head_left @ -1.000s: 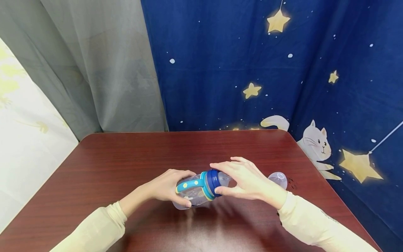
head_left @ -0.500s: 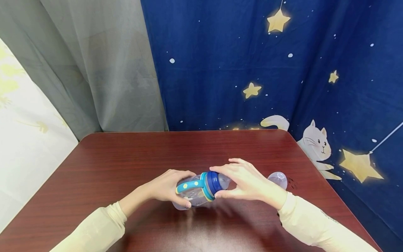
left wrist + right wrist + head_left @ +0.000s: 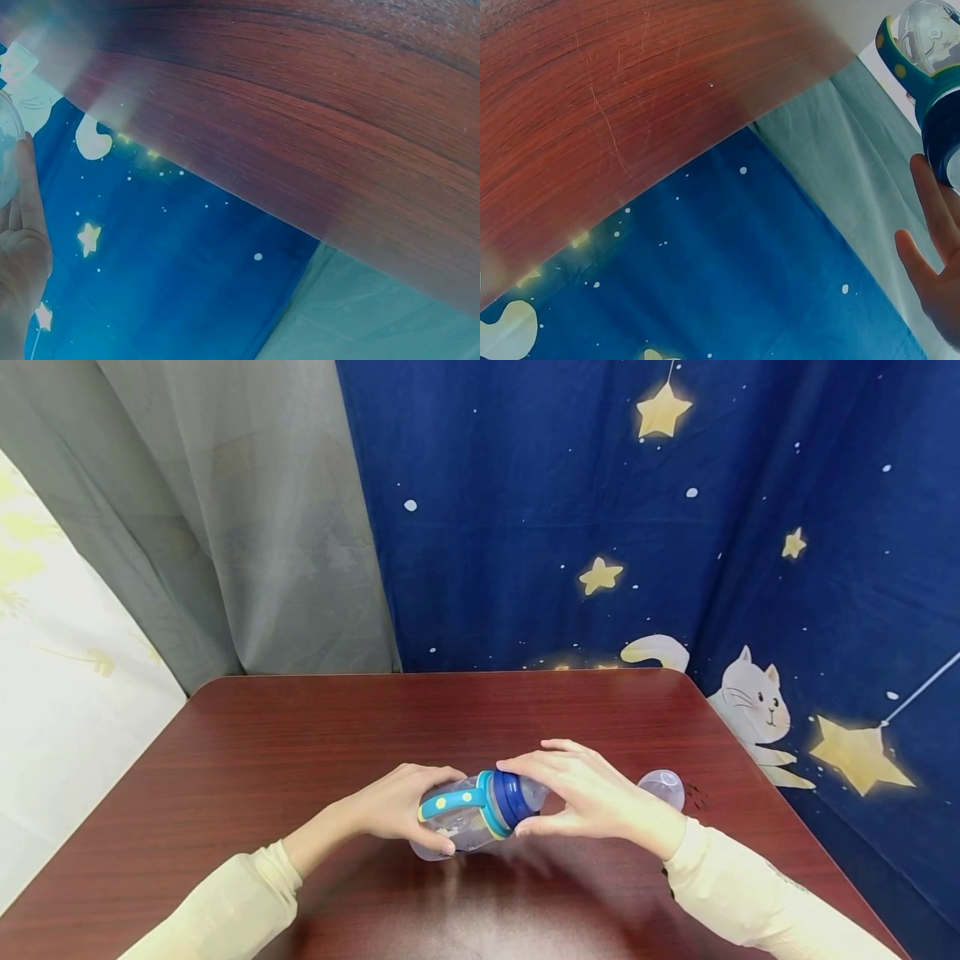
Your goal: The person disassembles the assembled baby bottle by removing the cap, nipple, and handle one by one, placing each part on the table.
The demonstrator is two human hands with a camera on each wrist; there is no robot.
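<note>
A clear baby bottle (image 3: 468, 831) with a teal, yellow-dotted handle (image 3: 452, 802) lies tilted above the tabletop, its nipple end to the right. My left hand (image 3: 397, 802) grips the bottle's body, thumb in front. Round the dark blue collar (image 3: 513, 797) at its neck, my right hand (image 3: 581, 793) holds with index finger and thumb at opposite edges. The clear nipple (image 3: 534, 793) points into the right palm and is partly hidden. In the right wrist view the collar (image 3: 939, 139) shows by the fingertips. Only an edge of the bottle (image 3: 7, 150) appears in the left wrist view.
A clear dome-shaped cap (image 3: 663, 789) lies on the table just beyond the right wrist. The brown wooden table (image 3: 337, 718) ends at a far edge before grey (image 3: 300, 527) and blue starred curtains (image 3: 510, 527).
The right fingers and thumb have shifted slightly round the collar, the thumb a little lower and to the right. My left hand and the bottle's body have hardly moved.
</note>
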